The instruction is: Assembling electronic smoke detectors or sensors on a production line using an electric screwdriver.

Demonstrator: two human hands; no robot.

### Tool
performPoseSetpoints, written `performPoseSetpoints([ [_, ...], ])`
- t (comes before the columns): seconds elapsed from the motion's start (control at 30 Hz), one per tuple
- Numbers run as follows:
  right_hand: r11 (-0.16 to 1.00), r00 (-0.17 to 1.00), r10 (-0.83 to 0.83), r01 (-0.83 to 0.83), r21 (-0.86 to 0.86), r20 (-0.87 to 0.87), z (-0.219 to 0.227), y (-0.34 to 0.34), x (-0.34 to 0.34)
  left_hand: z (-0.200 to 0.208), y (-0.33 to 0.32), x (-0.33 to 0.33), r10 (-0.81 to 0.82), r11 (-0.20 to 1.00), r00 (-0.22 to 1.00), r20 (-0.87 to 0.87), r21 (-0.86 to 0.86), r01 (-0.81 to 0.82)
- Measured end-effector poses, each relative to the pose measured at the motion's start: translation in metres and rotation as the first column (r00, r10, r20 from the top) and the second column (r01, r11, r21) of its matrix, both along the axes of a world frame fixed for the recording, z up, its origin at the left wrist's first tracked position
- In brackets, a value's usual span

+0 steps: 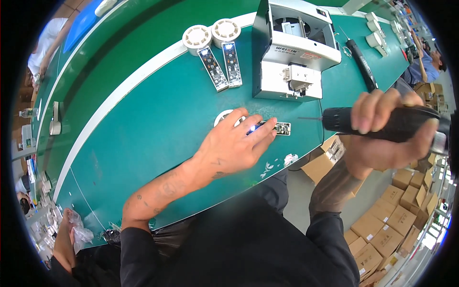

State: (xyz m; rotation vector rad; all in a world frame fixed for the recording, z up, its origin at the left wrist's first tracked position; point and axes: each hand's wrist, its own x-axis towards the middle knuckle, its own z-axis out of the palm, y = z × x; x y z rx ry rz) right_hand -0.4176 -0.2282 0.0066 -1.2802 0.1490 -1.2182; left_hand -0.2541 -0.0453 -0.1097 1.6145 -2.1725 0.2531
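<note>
My right hand (377,129) is wrapped around a black electric screwdriver (337,118), held level above the bench's front edge. Its thin bit points left and its tip is in the air, close to the right end of a white device with a bare circuit board (284,128). Over that device lies my left hand (234,141), its fingers bent and somewhat apart, holding it against the green bench. A white round end and a small light show around the fingers; the middle of the device is hidden.
Two similar white devices (217,69) with round slotted heads lie farther back, boards facing up. A silver-and-black machine (294,52) stands right of them. Beyond it lies another black electric screwdriver (362,64). Cardboard boxes (382,215) fill the floor at right. Other people sit nearby.
</note>
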Motion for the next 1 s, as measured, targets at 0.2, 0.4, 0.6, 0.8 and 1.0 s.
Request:
performPoseSetpoints([
  [0.2,0.989,0.984,-0.149,0.149,-0.008,-0.095,0.017,-0.004,0.017,-0.006,-0.015,-0.015,0.058,0.998,0.992,-0.114,-0.021,-0.061],
  [0.4,0.993,0.986,-0.097,0.086,-0.083,-0.135,0.017,-0.014,0.059,-0.002,-0.037,-0.030,-0.093,0.993,0.995,-0.035,0.068,0.095],
  [0.6,0.953,0.940,-0.277,0.243,-0.183,-0.197,0.014,-0.001,0.088,0.044,-0.013,-0.003,0.111,0.985,0.989,-0.098,0.146,-0.096],
  [0.8,0.995,0.971,-0.096,0.100,0.005,-0.220,0.008,0.028,0.063,0.057,-0.002,0.011,0.187,0.944,0.982,0.006,0.275,-0.182],
  [1.0,0.985,0.913,-0.168,0.143,-0.092,-0.372,0.005,0.038,0.056,0.062,-0.002,0.008,0.186,0.933,0.981,-0.055,0.323,-0.159],
])
